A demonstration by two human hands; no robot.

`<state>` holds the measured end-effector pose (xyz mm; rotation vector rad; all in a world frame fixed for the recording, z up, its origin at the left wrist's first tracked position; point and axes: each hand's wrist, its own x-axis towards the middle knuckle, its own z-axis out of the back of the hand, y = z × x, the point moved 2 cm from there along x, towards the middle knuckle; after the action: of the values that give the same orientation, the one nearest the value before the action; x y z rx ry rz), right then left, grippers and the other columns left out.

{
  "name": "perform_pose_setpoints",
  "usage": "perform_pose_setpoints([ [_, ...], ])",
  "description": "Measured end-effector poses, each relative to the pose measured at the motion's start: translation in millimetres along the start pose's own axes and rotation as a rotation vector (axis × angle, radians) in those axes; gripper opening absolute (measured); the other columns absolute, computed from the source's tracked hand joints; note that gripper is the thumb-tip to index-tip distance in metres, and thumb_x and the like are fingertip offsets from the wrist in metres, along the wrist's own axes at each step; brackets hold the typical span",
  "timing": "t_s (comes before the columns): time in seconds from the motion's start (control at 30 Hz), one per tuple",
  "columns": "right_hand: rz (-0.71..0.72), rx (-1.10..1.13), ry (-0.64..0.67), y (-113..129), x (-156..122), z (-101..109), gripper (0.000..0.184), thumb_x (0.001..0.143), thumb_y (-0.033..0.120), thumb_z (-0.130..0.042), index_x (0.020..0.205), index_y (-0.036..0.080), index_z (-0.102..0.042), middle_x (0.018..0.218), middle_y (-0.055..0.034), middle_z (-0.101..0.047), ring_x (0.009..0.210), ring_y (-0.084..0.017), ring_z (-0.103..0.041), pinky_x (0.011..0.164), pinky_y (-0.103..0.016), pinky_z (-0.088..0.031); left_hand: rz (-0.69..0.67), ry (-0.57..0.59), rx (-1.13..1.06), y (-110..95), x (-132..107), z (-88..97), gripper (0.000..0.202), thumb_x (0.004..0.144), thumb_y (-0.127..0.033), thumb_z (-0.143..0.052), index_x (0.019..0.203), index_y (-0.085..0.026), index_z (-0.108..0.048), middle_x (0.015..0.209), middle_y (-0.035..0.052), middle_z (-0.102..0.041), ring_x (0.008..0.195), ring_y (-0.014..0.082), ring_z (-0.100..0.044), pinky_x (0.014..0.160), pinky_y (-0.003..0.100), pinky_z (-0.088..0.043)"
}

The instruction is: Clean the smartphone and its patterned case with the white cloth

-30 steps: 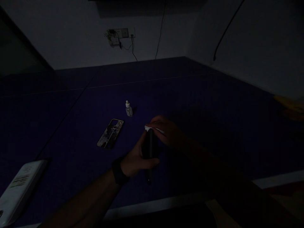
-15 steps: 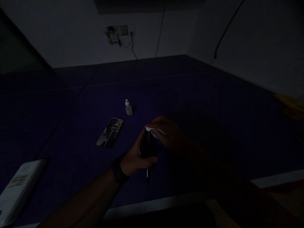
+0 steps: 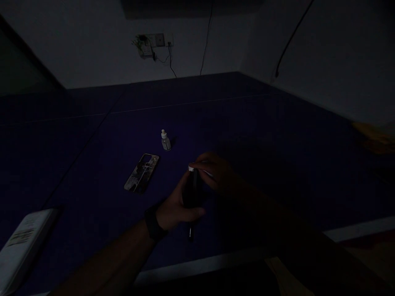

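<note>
My left hand (image 3: 174, 209), with a dark watch (image 3: 153, 224) on the wrist, is closed round a dark phone (image 3: 190, 192) tilted up on edge above the table. My right hand (image 3: 217, 169) pinches a folded white tissue (image 3: 191, 168) and presses it against the phone's far end. Poor light hides most of the phone's surface. To the left of both hands, a phone case (image 3: 142, 173) with a printed picture lies flat. Beyond the case stands a small dropper bottle (image 3: 166, 142) with a white cap.
The table (image 3: 101, 164) has a dark blue top and a pale front edge. A white box-shaped thing (image 3: 26, 242) with printing lies at the near left. Sockets (image 3: 159, 40) with plugged-in cables are on the back wall. Something yellow (image 3: 373, 135) lies at the far right.
The tissue has been drawn in tighter under my right fingers at the phone's far end, so less white shows. My left hand keeps its hold on the phone. The view has shifted slightly.
</note>
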<state>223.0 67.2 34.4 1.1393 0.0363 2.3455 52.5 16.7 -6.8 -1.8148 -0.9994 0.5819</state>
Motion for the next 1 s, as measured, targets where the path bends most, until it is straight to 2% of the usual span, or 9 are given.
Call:
perform_pose_setpoints([
  [0.07, -0.049, 0.024, -0.045, 3, 0, 0, 0.029, 0.095, 0.008, -0.05, 0.116, 0.02, -0.065, 0.099, -0.0069, -0.063, 0.089, -0.017, -0.063, 0.078, -0.032, -0.055, 0.031, -0.045, -0.061, -2, 0, -2.3, 0.097, 0.06, -0.023, -0.091, 0.145, -0.03, -0.046, 0.15, 0.0088, -0.047, 0.143, 0.0343, -0.035, 0.12, 0.052, -0.021],
  [0.13, -0.073, 0.046, -0.081, 9, 1, 1, 0.028, 0.095, 0.009, -0.051, 0.116, 0.02, -0.065, 0.098, -0.0069, -0.063, 0.089, -0.017, -0.063, 0.078, -0.031, -0.055, 0.064, -0.121, -0.153, -5, 1, -4.4, 0.086, 0.066, -0.029, -0.088, 0.142, -0.028, -0.049, 0.143, 0.0083, -0.054, 0.139, 0.0311, -0.041, 0.116, 0.044, -0.029],
  [0.23, -0.046, 0.078, -0.06, 16, 1, 2, 0.029, 0.095, 0.008, -0.05, 0.116, 0.02, -0.065, 0.101, -0.0075, -0.063, 0.091, -0.018, -0.063, 0.078, -0.032, -0.055, 0.132, -0.196, -0.305, -7, 3, -7.3, 0.06, 0.081, -0.039, -0.073, 0.136, -0.024, -0.054, 0.125, 0.0073, -0.064, 0.124, 0.0256, -0.055, 0.101, 0.033, -0.044],
  [0.3, -0.04, 0.093, -0.042, 18, 0, 2, 0.03, 0.094, 0.007, -0.05, 0.117, 0.02, -0.065, 0.101, -0.0078, -0.062, 0.091, -0.017, -0.063, 0.077, -0.031, -0.055, 0.157, -0.227, -0.372, -8, 6, -7.7, 0.051, 0.085, -0.036, -0.068, 0.132, -0.023, -0.056, 0.116, 0.0058, -0.067, 0.112, 0.0219, -0.061, 0.09, 0.029, -0.048],
  [0.43, -0.001, 0.164, 0.013, 25, -3, -1, 0.03, 0.093, 0.007, -0.051, 0.118, 0.019, -0.063, 0.105, -0.0086, -0.062, 0.094, -0.017, -0.062, 0.079, -0.03, -0.055, 0.154, -0.331, -0.466, -9, 9, -4.1, 0.043, 0.084, -0.03, -0.069, 0.125, -0.022, -0.058, 0.107, 0.0038, -0.068, 0.095, 0.0176, -0.065, 0.083, 0.027, -0.05],
  [0.57, 0.047, 0.281, 0.148, 39, -8, -3, 0.028, 0.093, 0.009, -0.052, 0.118, 0.018, -0.062, 0.106, -0.0089, -0.061, 0.094, -0.016, -0.061, 0.077, -0.029, -0.054, 0.138, -0.418, -0.483, -11, 9, -0.9, 0.037, 0.083, -0.031, -0.071, 0.117, -0.023, -0.059, 0.095, 0.0009, -0.066, 0.08, 0.0147, -0.064, 0.072, 0.025, -0.05],
  [0.8, 0.151, 0.443, 0.325, 59, -16, 1, 0.03, 0.093, 0.013, -0.053, 0.121, 0.02, -0.059, 0.109, -0.0079, -0.063, 0.097, -0.014, -0.06, 0.077, -0.027, -0.052, 0.109, -0.469, -0.388, -13, 9, 1.5, 0.048, 0.078, -0.034, -0.078, 0.12, -0.025, -0.057, 0.091, -0.0018, -0.065, 0.072, 0.0119, -0.061, 0.067, 0.023, -0.049],
  [0.9, 0.131, 0.372, 0.26, 52, -10, 0, 0.03, 0.093, 0.012, -0.052, 0.121, 0.02, -0.059, 0.108, -0.0079, -0.063, 0.096, -0.015, -0.061, 0.077, -0.028, -0.053, 0.088, -0.455, -0.419, -13, 10, 1.2, 0.046, 0.076, -0.033, -0.079, 0.116, -0.023, -0.058, 0.086, -0.0023, -0.063, 0.072, 0.0116, -0.061, 0.065, 0.022, -0.048],
  [1.0, 0.038, 0.211, 0.103, 34, 1, -3, 0.032, 0.093, 0.01, -0.05, 0.121, 0.022, -0.06, 0.105, -0.007, -0.062, 0.094, -0.016, -0.062, 0.077, -0.03, -0.054, 0.087, -0.413, -0.452, -12, 10, 0.1, 0.044, 0.075, -0.033, -0.078, 0.113, -0.022, -0.058, 0.087, -0.0012, -0.064, 0.073, 0.0123, -0.062, 0.065, 0.022, -0.049],
])
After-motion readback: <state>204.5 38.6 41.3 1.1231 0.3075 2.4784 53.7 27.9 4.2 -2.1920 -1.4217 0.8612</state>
